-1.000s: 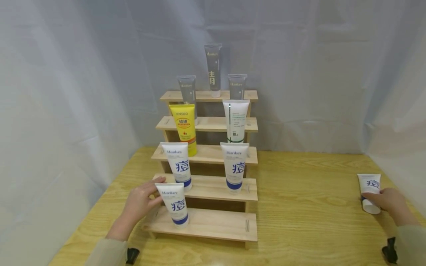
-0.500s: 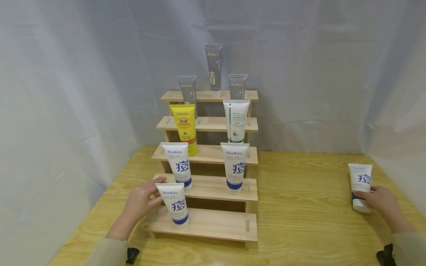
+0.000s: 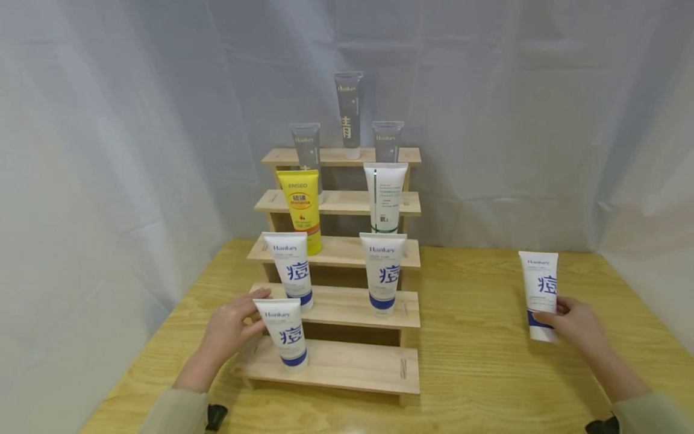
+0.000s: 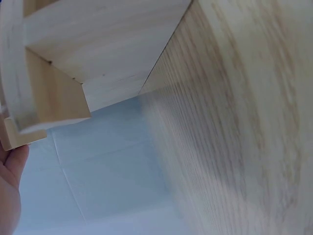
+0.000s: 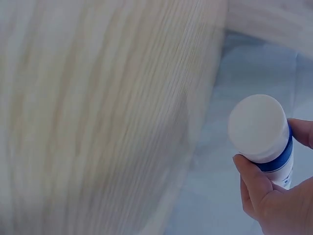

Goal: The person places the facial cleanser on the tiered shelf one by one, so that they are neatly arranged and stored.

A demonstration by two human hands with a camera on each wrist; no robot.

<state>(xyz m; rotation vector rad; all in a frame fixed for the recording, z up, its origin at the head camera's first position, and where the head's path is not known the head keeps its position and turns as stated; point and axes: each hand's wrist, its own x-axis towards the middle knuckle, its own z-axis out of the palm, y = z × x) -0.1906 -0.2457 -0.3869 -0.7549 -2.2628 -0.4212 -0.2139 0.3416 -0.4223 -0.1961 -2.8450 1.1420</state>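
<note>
My right hand (image 3: 577, 325) grips a white squeeze tube (image 3: 539, 283) with a blue band near its cap, held upright right of the wooden step stand (image 3: 358, 367). In the right wrist view its white cap (image 5: 258, 126) faces the camera, with thumb and fingers around the blue band. My left hand (image 3: 230, 325) holds the left end of the stand's second step from the bottom; in the left wrist view a finger (image 4: 18, 161) lies against the wood. Part of this hand is hidden behind a matching white tube (image 3: 283, 331) on the lowest step.
Two more matching tubes, a left tube (image 3: 287, 265) and a right tube (image 3: 382, 271), stand on the second step. Above are a yellow tube (image 3: 300, 205), a white-and-green tube (image 3: 386, 193) and grey tubes (image 3: 349, 108). A pale curtain (image 3: 488, 120) hangs behind the wooden table (image 3: 466, 374).
My right hand has brought the white tube leftward across the table side, toward the stand, and the tube has turned more upright. The left hand and the tubes on the stand stay put.
</note>
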